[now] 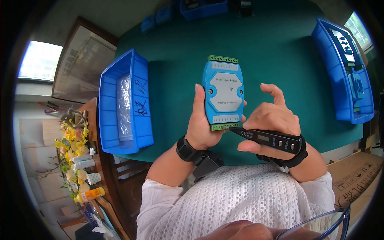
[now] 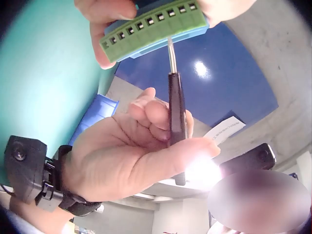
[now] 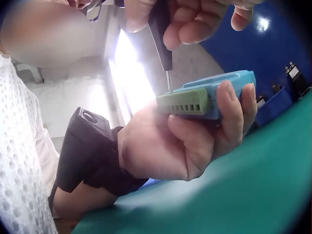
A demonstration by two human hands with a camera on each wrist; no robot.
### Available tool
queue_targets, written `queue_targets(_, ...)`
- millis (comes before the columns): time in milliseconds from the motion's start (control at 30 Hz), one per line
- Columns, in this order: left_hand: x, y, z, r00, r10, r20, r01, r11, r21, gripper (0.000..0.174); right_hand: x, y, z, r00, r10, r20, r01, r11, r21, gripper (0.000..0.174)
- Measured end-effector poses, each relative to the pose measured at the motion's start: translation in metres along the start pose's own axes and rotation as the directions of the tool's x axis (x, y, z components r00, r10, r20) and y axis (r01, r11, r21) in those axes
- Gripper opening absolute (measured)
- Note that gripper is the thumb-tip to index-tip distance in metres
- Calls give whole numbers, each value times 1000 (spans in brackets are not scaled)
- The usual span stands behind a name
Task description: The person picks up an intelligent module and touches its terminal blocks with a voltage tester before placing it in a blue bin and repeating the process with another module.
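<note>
My left hand (image 1: 200, 130) holds a blue and grey module (image 1: 224, 94) from below, thumb along its left side. The module has a green terminal block (image 1: 222, 59) at the far end and another green terminal block (image 1: 218, 127) at the near end. A black voltage tester screwdriver (image 1: 276, 141) lies in my right hand (image 1: 276, 120), pinched by the thumb and fingers, with the index finger lifted off. Its metal shaft (image 2: 171, 56) meets the near block around the middle, as the left wrist view shows. From the right wrist view, the tip comes down on the block's top face.
A blue bin (image 1: 105, 108) with clear plastic inside stands at the left of the green table (image 1: 272, 48). Another blue bin (image 1: 340, 108) holding module parts stands at the right. More blue containers (image 1: 204, 14) sit along the far edge. Flowers (image 1: 72, 148) stand on the left.
</note>
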State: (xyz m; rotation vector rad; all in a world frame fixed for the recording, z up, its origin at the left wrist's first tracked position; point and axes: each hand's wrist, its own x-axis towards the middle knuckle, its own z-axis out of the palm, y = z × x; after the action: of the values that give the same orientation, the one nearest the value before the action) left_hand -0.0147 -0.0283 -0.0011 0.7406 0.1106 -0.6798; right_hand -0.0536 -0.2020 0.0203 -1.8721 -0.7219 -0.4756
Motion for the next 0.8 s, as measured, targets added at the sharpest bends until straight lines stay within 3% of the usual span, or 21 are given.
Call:
queue_targets(167, 0, 2, -1, 999, 17, 31, -16, 1000, -20, 72, -2, 1, -1, 994, 69, -89, -58, 991, 120, 29)
queue_targets(300, -1, 3, 1, 1000, 24, 2, -24, 999, -35, 73, -2, 2, 0, 995, 71, -70, -64, 994, 93, 29)
queue_targets(400, 0, 2, -7, 996, 24, 89, -14, 993, -115, 72, -1, 2, 1, 996, 72, -59, -66, 993, 100, 29)
queue_targets(500, -2, 3, 2, 1000, 19, -8, -19, 1000, -24, 74, -2, 2, 2, 996, 75, -45, -69, 991, 119, 29)
queue_targets(800, -2, 2, -1, 999, 21, 32, -22, 998, 56, 72, 0, 1, 0, 993, 115, 32, -117, 991, 64, 21)
